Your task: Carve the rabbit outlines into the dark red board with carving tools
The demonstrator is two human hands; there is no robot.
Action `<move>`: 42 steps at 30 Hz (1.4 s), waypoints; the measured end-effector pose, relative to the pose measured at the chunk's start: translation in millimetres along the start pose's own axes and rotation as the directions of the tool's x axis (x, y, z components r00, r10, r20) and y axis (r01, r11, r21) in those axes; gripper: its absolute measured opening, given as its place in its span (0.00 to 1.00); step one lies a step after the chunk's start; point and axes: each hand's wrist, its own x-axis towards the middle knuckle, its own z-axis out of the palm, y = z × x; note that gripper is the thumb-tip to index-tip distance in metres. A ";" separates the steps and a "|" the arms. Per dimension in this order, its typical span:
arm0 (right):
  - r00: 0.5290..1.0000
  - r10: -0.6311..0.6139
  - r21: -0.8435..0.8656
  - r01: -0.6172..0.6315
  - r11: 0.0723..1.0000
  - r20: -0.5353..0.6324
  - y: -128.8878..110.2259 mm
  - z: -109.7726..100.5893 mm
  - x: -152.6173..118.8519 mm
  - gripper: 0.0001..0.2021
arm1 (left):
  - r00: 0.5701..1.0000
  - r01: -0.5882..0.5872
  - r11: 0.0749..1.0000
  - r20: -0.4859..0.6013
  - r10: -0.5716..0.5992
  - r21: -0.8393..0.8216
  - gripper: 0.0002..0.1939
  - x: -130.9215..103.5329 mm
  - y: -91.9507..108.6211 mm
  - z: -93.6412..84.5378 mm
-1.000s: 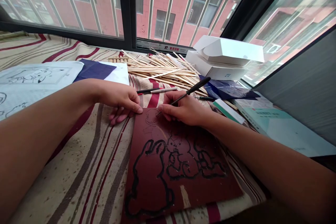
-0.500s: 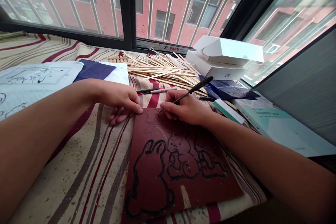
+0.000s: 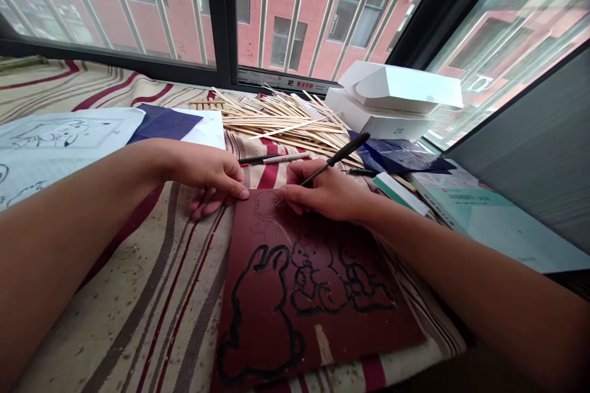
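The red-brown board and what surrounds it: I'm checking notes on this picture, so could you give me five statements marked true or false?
1. The right hand holds a dark-handled tool over the red-brown board. True.
2. The left hand is at the board's near right corner. False: the left hand is at its far left corner.
3. Thin wooden sticks lie heaped, with a white box to their right. True.
4. The sticks lie nearer the person than the board. False: they lie beyond it, by the window.
5. Thick black outlines mark part of the board. True.
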 end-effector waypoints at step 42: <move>0.992 0.128 0.186 -0.126 0.974 0.001 5.4 -0.3 0.9 0.13 | 1.000 -0.009 1.000 -0.008 0.009 -0.014 0.21 2.9 -3.0 -1.6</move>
